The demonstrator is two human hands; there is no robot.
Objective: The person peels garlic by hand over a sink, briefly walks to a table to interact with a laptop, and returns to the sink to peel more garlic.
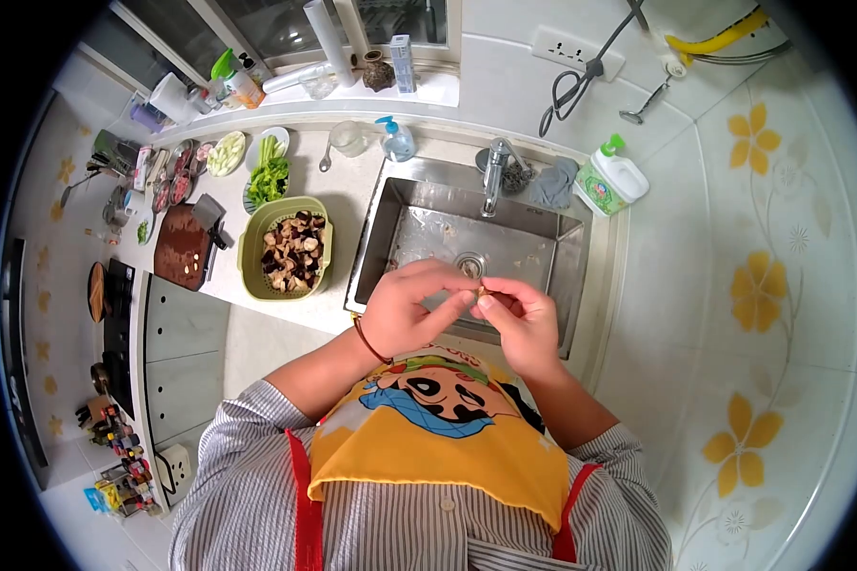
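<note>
Over the near edge of the sink [419, 238], my left hand [400, 309] and my right hand [526, 328] meet at the fingertips. Between them is a small brownish piece [483, 291], too little and too covered to name. Thumb and forefinger of my right hand pinch it. The left thumb and fingers close in on it from the other side. Below the hands, the metal sink holds a little water and small scraps around its drain [470, 265]. The faucet [492, 181] stands behind.
Left of the sink, a green colander [248, 252] holds dark-skinned, pale-fleshed pieces. Beyond it are chopped green vegetables [268, 173], a cutting board [183, 249] and a cleaver [209, 217]. A soap pump [397, 141], grey cloth [554, 183] and detergent bottle [611, 179] line the back.
</note>
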